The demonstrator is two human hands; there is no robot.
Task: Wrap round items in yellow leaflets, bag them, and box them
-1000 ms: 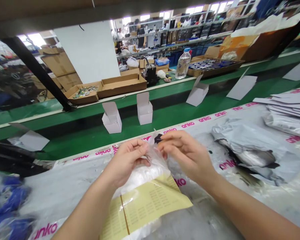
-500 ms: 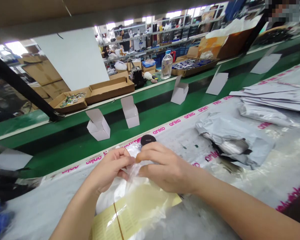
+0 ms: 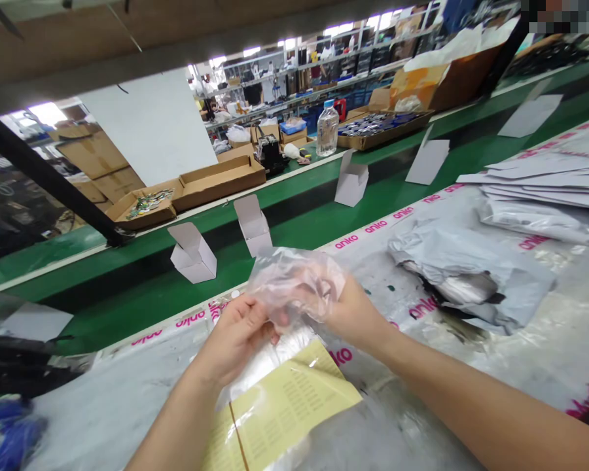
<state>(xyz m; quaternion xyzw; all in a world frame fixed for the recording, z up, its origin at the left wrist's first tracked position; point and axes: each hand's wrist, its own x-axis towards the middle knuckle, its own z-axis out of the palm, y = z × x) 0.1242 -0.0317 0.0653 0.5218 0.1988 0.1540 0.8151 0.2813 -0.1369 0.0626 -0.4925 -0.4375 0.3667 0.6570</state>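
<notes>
A thin clear plastic bag (image 3: pixel 275 275) is held up between my two hands. My left hand (image 3: pixel 243 333) is closed, thumb and fingers pinching the bag's edge. The film covers the fingers of my right hand (image 3: pixel 319 297), which look curled through it; whether they are inside the bag or behind it I cannot tell. Just below the hands lies a yellow printed sheet (image 3: pixel 294 399) with a brown line across it, under glossy clear film.
Open white boxes (image 3: pixel 196 258) stand along the green conveyor belt (image 3: pixel 294 219) beyond the table. To the right lie a torn grey plastic bag (image 3: pixel 515 281) and a stack of flat white cards (image 3: pixel 544 176). A water bottle (image 3: pixel 328 131) and cardboard trays (image 3: pixel 220 173) stand behind the belt.
The plastic bag has been raised and spread, and now covers my right fingers. A round black disc seen beyond my hands is now out of sight. More of the yellow sheet shows.
</notes>
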